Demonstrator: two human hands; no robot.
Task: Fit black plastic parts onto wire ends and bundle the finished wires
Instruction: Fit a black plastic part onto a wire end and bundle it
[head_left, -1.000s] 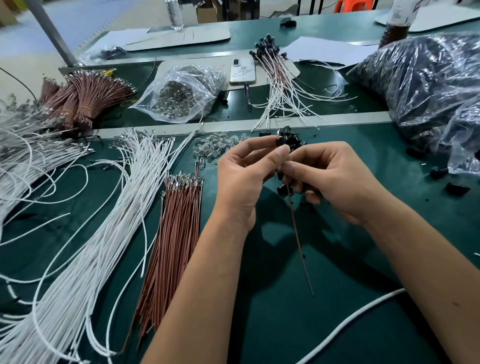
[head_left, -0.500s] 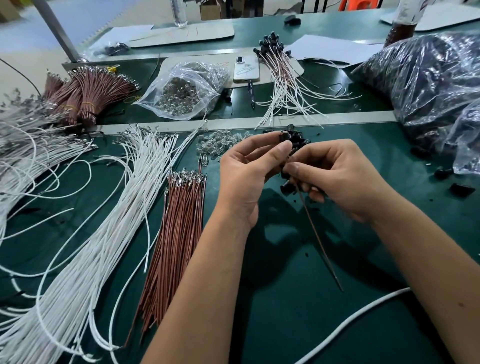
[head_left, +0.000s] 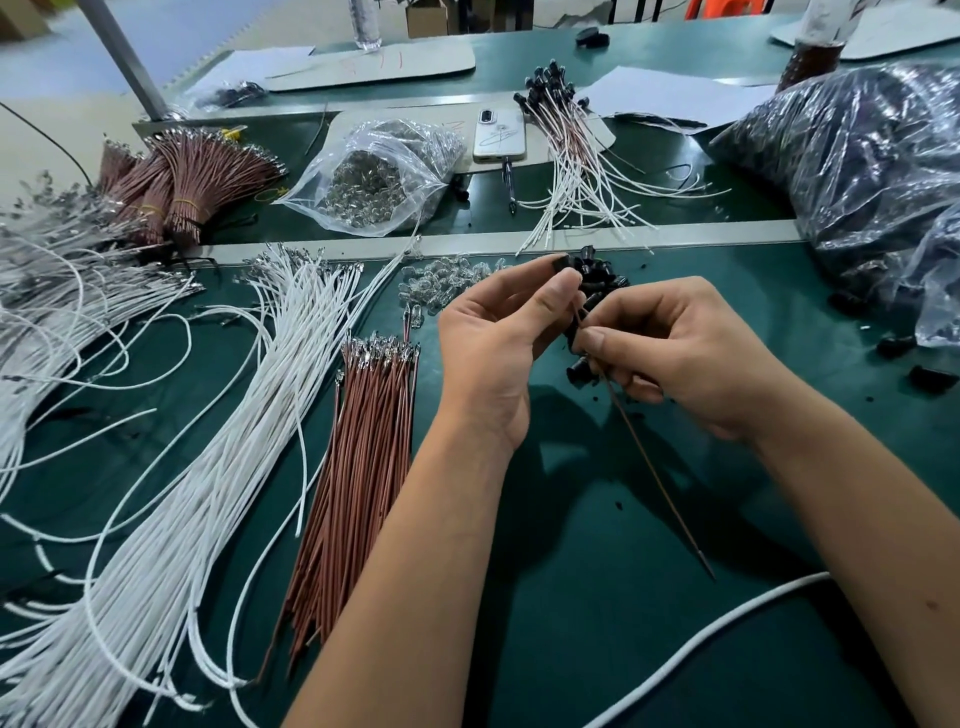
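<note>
Left hand (head_left: 498, 338) pinches a black plastic part (head_left: 561, 261); right hand (head_left: 691, 358) pinches a brown wire (head_left: 649, 467).

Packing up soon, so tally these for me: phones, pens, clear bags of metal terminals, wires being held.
phone: 1
pen: 1
clear bag of metal terminals: 1
brown wire, pinched by the right hand: 1
Total: 4
</note>
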